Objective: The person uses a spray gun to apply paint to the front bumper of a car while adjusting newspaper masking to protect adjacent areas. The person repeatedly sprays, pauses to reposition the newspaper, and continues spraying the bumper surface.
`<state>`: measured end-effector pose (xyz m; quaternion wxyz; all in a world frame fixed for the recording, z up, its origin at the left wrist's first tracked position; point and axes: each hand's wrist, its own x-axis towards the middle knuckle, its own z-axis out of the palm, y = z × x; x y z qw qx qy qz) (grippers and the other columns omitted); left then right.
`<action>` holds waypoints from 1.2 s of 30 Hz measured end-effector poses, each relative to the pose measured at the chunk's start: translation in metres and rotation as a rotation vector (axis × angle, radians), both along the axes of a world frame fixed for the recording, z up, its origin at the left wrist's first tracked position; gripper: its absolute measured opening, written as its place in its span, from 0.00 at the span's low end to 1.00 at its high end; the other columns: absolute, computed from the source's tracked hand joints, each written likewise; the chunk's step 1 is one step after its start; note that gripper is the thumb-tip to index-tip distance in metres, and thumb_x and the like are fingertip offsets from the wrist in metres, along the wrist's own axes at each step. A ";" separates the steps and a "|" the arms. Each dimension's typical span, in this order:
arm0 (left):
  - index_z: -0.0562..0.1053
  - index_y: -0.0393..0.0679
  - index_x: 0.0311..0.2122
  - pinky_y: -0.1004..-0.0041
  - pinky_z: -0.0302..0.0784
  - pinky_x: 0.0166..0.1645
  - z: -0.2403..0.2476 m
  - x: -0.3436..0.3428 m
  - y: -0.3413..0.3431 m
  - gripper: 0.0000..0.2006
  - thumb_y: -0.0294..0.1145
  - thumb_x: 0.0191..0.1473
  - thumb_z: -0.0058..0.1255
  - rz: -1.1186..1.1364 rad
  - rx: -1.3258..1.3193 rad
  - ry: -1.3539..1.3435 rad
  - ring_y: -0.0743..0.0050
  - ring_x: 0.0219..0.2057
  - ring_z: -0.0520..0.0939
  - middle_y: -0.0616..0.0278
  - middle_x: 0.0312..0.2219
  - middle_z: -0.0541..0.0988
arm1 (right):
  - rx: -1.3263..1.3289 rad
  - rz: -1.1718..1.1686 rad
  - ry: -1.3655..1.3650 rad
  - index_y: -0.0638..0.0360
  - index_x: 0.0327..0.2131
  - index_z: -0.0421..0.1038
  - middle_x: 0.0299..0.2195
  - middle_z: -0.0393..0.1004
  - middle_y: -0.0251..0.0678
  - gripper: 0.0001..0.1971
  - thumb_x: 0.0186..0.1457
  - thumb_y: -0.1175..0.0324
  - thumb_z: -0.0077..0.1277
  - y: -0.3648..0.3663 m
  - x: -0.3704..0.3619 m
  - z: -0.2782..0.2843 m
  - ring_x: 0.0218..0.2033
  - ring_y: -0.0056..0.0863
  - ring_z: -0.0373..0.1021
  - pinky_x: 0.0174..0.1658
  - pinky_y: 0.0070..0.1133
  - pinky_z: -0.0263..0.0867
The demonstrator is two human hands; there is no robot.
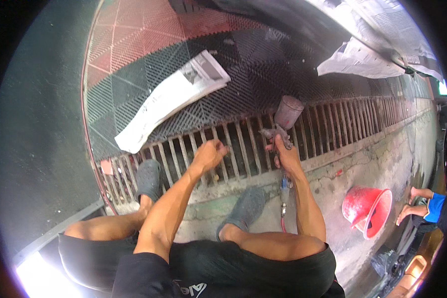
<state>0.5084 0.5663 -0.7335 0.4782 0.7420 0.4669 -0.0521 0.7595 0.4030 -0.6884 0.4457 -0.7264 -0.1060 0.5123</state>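
My right hand (285, 151) is wrapped round a paint spray gun (273, 133), with its grey, paint-stained cup (289, 112) uppermost and tilted. Below the grip, a blue fitting (284, 184) joins the gun to a red air hose (283, 224) that runs down past my forearm. To the left, my left hand (208, 156) hovers over a metal floor grate (239, 149), apart from the gun. Its fingers are curled in, and whatever they may hold is hidden.
Folded newspaper (171, 99) lies on the black and red floor tiles (134, 37). More newspaper (357, 59) hangs at the upper right. A red bucket (355, 204) stands on concrete, with another person's bare limbs (417, 201) beyond. A dark panel (39, 124) borders the left.
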 end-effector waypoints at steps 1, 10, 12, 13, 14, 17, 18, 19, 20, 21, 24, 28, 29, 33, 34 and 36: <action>0.78 0.34 0.39 0.57 0.78 0.44 0.005 0.000 0.004 0.24 0.52 0.58 0.58 -0.009 0.022 -0.014 0.52 0.36 0.85 0.45 0.33 0.84 | 0.007 0.012 -0.002 0.59 0.49 0.76 0.35 0.83 0.34 0.33 0.65 0.35 0.50 0.008 0.004 -0.001 0.16 0.15 0.64 0.18 0.18 0.56; 0.80 0.39 0.45 0.52 0.79 0.48 0.062 0.000 0.070 0.21 0.49 0.61 0.56 -0.263 0.180 0.104 0.42 0.42 0.85 0.44 0.35 0.85 | 0.114 0.011 0.020 0.58 0.48 0.75 0.35 0.83 0.35 0.32 0.64 0.34 0.51 0.081 0.040 -0.017 0.15 0.17 0.64 0.17 0.20 0.57; 0.79 0.40 0.47 0.52 0.79 0.49 0.073 0.000 0.091 0.21 0.49 0.61 0.56 -0.353 0.298 0.128 0.42 0.43 0.85 0.43 0.35 0.85 | 0.126 0.016 -0.009 0.58 0.48 0.75 0.35 0.83 0.35 0.33 0.64 0.34 0.51 0.090 0.043 -0.020 0.15 0.16 0.64 0.17 0.20 0.58; 0.79 0.40 0.47 0.52 0.79 0.49 0.080 0.000 0.102 0.21 0.48 0.62 0.56 -0.397 0.350 0.151 0.41 0.43 0.85 0.43 0.35 0.85 | 0.125 0.012 -0.026 0.59 0.48 0.76 0.34 0.83 0.34 0.33 0.64 0.34 0.51 0.094 0.043 -0.020 0.15 0.16 0.64 0.17 0.20 0.58; 0.78 0.41 0.50 0.52 0.79 0.50 0.086 0.001 0.114 0.22 0.49 0.61 0.56 -0.413 0.361 0.189 0.41 0.44 0.85 0.43 0.37 0.85 | 0.119 0.007 -0.046 0.59 0.48 0.76 0.34 0.83 0.34 0.33 0.64 0.34 0.51 0.097 0.043 -0.020 0.15 0.16 0.64 0.17 0.20 0.58; 0.79 0.42 0.50 0.53 0.80 0.52 0.106 0.004 0.148 0.22 0.50 0.60 0.57 -0.490 0.424 0.291 0.43 0.45 0.85 0.44 0.40 0.85 | 0.127 0.006 -0.071 0.58 0.50 0.77 0.33 0.82 0.33 0.32 0.64 0.35 0.52 0.102 0.042 -0.019 0.15 0.16 0.64 0.17 0.19 0.59; 0.79 0.43 0.50 0.53 0.80 0.52 0.114 0.006 0.160 0.22 0.50 0.60 0.58 -0.529 0.469 0.341 0.44 0.45 0.85 0.45 0.41 0.85 | 0.128 -0.001 -0.065 0.57 0.50 0.77 0.34 0.82 0.33 0.32 0.63 0.35 0.52 0.104 0.042 -0.020 0.16 0.16 0.65 0.18 0.19 0.59; 0.79 0.43 0.51 0.54 0.80 0.53 0.121 0.005 0.171 0.22 0.49 0.60 0.58 -0.567 0.505 0.393 0.44 0.46 0.85 0.46 0.42 0.85 | 0.124 -0.004 -0.056 0.57 0.50 0.77 0.35 0.83 0.33 0.32 0.63 0.35 0.53 0.104 0.041 -0.021 0.17 0.16 0.65 0.19 0.19 0.60; 0.79 0.43 0.51 0.54 0.80 0.53 0.130 0.002 0.181 0.22 0.49 0.59 0.59 -0.557 0.522 0.381 0.44 0.46 0.85 0.47 0.42 0.85 | 0.078 -0.018 -0.053 0.56 0.51 0.77 0.36 0.83 0.32 0.32 0.63 0.35 0.53 0.104 0.040 -0.021 0.18 0.16 0.66 0.20 0.18 0.61; 0.79 0.43 0.52 0.54 0.80 0.55 0.140 -0.001 0.193 0.22 0.48 0.60 0.59 -0.591 0.522 0.423 0.45 0.47 0.85 0.47 0.43 0.85 | 0.097 -0.032 -0.049 0.57 0.49 0.77 0.36 0.83 0.32 0.31 0.63 0.35 0.54 0.103 0.039 -0.023 0.19 0.16 0.67 0.20 0.19 0.61; 0.77 0.42 0.54 0.55 0.79 0.57 0.171 -0.014 0.225 0.22 0.47 0.63 0.58 -0.585 0.543 0.482 0.48 0.50 0.84 0.47 0.47 0.84 | 0.046 -0.080 -0.143 0.59 0.46 0.79 0.37 0.82 0.32 0.31 0.61 0.37 0.57 0.103 0.036 -0.025 0.22 0.17 0.70 0.22 0.19 0.63; 0.77 0.40 0.54 0.55 0.79 0.56 0.204 -0.047 0.277 0.22 0.46 0.63 0.58 -0.538 0.586 0.524 0.49 0.50 0.84 0.47 0.48 0.83 | 0.023 -0.037 -0.356 0.64 0.45 0.80 0.40 0.82 0.37 0.34 0.57 0.37 0.62 0.101 0.034 -0.019 0.34 0.24 0.76 0.33 0.23 0.69; 0.77 0.40 0.54 0.55 0.79 0.56 0.208 -0.058 0.291 0.22 0.45 0.63 0.58 -0.532 0.605 0.498 0.49 0.50 0.84 0.47 0.48 0.83 | -0.004 -0.055 -0.366 0.66 0.46 0.80 0.41 0.83 0.39 0.36 0.55 0.36 0.63 0.100 0.032 -0.016 0.38 0.27 0.77 0.37 0.25 0.72; 0.78 0.38 0.50 0.53 0.80 0.52 0.201 -0.106 0.350 0.22 0.46 0.60 0.58 -0.509 0.764 0.375 0.42 0.48 0.84 0.43 0.42 0.84 | 0.004 -0.012 -0.679 0.71 0.55 0.75 0.48 0.81 0.52 0.44 0.52 0.36 0.65 0.090 0.018 0.002 0.53 0.44 0.76 0.57 0.33 0.69; 0.78 0.38 0.50 0.52 0.79 0.52 0.193 -0.114 0.363 0.22 0.46 0.60 0.58 -0.507 0.822 0.337 0.41 0.48 0.84 0.42 0.43 0.84 | -0.010 -0.027 -0.821 0.71 0.56 0.74 0.49 0.80 0.55 0.44 0.52 0.35 0.64 0.089 0.015 0.007 0.54 0.48 0.75 0.58 0.36 0.68; 0.78 0.36 0.47 0.51 0.79 0.50 0.172 -0.133 0.382 0.21 0.45 0.60 0.59 -0.454 0.796 0.170 0.40 0.47 0.84 0.41 0.42 0.84 | -0.148 -0.061 -1.116 0.70 0.57 0.73 0.51 0.78 0.61 0.46 0.51 0.33 0.62 0.077 0.007 0.019 0.55 0.56 0.74 0.60 0.41 0.67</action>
